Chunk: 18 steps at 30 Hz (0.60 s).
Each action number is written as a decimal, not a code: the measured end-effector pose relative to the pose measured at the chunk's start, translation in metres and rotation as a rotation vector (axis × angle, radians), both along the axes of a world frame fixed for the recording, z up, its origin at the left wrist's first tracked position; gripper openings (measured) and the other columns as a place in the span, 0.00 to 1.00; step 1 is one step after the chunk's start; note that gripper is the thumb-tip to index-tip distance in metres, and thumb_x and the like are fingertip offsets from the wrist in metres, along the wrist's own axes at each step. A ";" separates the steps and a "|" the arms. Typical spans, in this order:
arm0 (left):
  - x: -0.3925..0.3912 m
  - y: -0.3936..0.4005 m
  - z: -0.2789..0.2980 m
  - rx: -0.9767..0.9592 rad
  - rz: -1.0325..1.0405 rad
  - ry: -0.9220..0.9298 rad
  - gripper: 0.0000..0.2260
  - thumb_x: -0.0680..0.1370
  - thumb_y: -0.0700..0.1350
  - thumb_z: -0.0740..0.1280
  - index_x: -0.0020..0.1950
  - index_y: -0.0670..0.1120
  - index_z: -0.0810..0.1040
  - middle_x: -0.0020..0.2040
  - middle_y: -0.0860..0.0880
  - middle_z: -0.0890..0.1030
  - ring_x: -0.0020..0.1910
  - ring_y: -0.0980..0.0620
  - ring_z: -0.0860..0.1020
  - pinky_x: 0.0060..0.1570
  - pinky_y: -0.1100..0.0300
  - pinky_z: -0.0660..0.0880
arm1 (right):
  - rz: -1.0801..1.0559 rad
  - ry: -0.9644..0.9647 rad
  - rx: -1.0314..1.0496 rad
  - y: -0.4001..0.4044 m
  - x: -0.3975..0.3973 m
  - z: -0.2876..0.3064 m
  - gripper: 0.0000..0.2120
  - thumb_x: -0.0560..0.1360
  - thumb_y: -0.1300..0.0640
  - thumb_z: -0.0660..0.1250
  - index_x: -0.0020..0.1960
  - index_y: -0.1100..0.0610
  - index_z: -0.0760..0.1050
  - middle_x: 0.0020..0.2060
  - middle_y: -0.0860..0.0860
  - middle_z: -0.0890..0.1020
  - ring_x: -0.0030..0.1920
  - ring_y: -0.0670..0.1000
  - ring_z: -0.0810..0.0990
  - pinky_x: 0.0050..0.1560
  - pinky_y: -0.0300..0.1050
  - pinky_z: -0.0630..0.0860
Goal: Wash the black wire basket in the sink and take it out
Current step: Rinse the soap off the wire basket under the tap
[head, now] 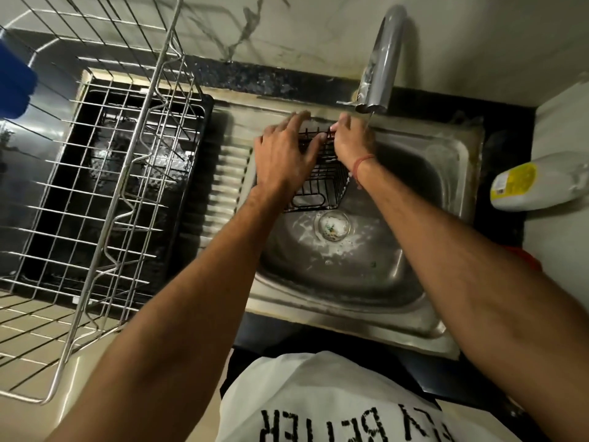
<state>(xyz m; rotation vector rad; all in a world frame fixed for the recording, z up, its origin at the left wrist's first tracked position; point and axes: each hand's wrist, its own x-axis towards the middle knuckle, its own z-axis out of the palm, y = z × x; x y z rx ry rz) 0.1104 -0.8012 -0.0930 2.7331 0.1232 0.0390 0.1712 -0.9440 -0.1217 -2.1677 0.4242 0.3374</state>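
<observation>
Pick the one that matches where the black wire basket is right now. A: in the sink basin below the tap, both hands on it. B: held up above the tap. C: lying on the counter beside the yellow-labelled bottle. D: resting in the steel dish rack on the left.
A: the black wire basket sits in the sink under the tap, with the left hand and right hand on it.

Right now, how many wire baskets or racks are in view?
2: the small black wire basket in the steel sink, held by both hands; the large silver wire dish rack on the left.
</observation>
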 end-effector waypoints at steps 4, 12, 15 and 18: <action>-0.003 -0.013 -0.019 -0.161 0.074 0.056 0.26 0.85 0.68 0.54 0.72 0.55 0.80 0.67 0.50 0.81 0.66 0.48 0.75 0.66 0.46 0.76 | -0.171 -0.108 0.242 -0.011 -0.011 0.002 0.20 0.87 0.47 0.55 0.50 0.54 0.83 0.47 0.54 0.87 0.39 0.42 0.80 0.41 0.41 0.77; 0.015 -0.026 -0.013 0.076 0.124 0.164 0.30 0.85 0.71 0.48 0.74 0.54 0.75 0.70 0.45 0.77 0.68 0.43 0.72 0.64 0.43 0.75 | 0.198 -0.367 -0.090 -0.070 -0.100 -0.020 0.22 0.87 0.58 0.58 0.81 0.54 0.65 0.48 0.52 0.86 0.42 0.47 0.84 0.43 0.37 0.82; 0.007 -0.030 -0.010 0.200 0.082 0.252 0.37 0.81 0.78 0.45 0.75 0.54 0.71 0.68 0.42 0.74 0.67 0.40 0.70 0.64 0.43 0.71 | 0.229 -0.330 -0.132 -0.070 -0.100 -0.019 0.16 0.87 0.54 0.63 0.72 0.55 0.75 0.47 0.44 0.84 0.39 0.35 0.80 0.40 0.33 0.79; -0.005 -0.029 -0.011 0.215 0.127 0.286 0.44 0.75 0.83 0.42 0.74 0.55 0.72 0.67 0.42 0.72 0.66 0.40 0.69 0.63 0.41 0.69 | 0.139 -0.411 -0.148 -0.061 -0.078 -0.011 0.12 0.86 0.53 0.65 0.57 0.60 0.83 0.42 0.48 0.85 0.35 0.30 0.76 0.38 0.26 0.71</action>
